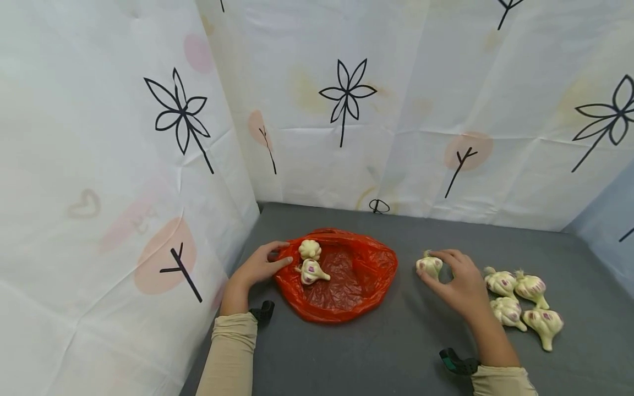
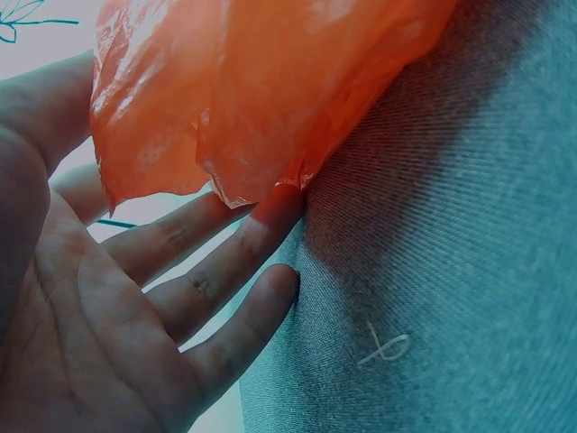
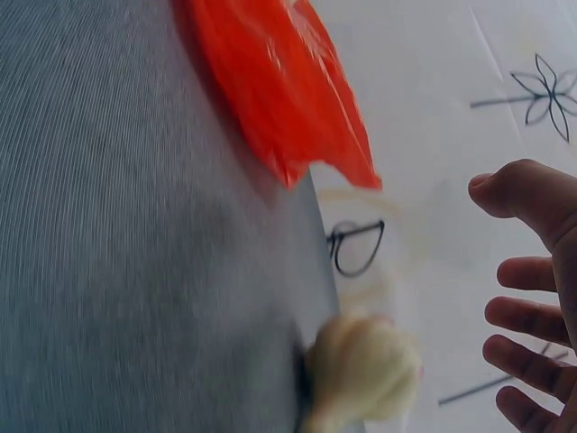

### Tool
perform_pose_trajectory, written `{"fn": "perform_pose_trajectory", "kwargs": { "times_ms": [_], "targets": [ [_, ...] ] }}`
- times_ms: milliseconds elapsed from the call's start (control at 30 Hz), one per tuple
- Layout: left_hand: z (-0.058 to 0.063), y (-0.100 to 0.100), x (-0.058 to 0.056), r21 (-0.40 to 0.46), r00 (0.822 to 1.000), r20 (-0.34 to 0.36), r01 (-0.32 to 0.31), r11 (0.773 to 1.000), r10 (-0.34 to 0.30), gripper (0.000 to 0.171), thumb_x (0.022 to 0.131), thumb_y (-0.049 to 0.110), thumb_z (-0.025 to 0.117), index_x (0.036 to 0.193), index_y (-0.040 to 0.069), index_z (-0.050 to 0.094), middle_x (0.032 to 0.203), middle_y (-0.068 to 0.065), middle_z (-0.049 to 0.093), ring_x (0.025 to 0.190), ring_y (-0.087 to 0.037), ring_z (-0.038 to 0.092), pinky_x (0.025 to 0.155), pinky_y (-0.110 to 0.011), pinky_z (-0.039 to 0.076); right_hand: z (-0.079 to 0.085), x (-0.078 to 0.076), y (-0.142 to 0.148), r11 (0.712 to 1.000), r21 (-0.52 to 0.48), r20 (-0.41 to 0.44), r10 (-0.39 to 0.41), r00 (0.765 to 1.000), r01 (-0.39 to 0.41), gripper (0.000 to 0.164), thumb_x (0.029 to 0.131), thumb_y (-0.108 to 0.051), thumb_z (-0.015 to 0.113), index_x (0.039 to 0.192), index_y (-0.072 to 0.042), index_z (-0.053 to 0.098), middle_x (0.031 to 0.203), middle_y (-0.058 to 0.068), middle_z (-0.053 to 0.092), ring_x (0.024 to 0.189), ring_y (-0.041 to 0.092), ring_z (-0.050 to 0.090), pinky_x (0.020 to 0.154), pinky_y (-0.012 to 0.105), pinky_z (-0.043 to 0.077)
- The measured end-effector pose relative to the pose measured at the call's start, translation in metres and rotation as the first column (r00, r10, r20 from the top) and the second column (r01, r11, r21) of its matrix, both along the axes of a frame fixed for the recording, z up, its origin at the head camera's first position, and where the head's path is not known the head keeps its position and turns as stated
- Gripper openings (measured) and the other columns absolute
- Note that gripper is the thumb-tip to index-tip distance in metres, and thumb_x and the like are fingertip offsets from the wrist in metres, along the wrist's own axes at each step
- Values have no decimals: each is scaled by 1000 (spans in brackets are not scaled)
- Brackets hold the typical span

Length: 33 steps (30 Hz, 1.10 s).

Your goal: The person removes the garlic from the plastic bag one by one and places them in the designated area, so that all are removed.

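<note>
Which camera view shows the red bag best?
The head view: there the red bag shows nearly whole, mouth open, two garlic bulbs inside. Both wrist views show only part of its outside, cut off at the top edge.

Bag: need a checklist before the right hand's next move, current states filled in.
1. Bag mouth open: ok.
2. Left hand at its rim: ok.
3. Right hand at a single garlic: ok, head view.
4. Firm grip there: cannot tell; right wrist view shows spread fingers.
5. Space beside the two bulbs inside: ok.
6. All bulbs inside: not ok; four others lie right.
</note>
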<state>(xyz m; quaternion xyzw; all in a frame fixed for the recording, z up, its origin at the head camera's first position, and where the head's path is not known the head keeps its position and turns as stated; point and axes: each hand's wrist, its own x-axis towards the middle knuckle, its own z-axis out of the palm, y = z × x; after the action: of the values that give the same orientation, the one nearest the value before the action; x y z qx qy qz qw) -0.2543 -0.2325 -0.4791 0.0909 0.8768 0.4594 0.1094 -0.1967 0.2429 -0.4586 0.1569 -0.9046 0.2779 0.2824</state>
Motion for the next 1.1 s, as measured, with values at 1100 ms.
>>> {"fn": "perform_pose_trajectory", "kwargs": {
  "times_ms": [1100],
  "targets": [
    [-2,-1,-1,13,1000,-3,2,1000,-2,56,104,36,70,153,13,56,152,-20,57,136,-42,60,104,-53,57,-3,-27,-111,966,-41,109,258,960,-255,44,84,-29,92,119,-7,77,119,8,71,113,32,66,92,56,59]
  ]
}}
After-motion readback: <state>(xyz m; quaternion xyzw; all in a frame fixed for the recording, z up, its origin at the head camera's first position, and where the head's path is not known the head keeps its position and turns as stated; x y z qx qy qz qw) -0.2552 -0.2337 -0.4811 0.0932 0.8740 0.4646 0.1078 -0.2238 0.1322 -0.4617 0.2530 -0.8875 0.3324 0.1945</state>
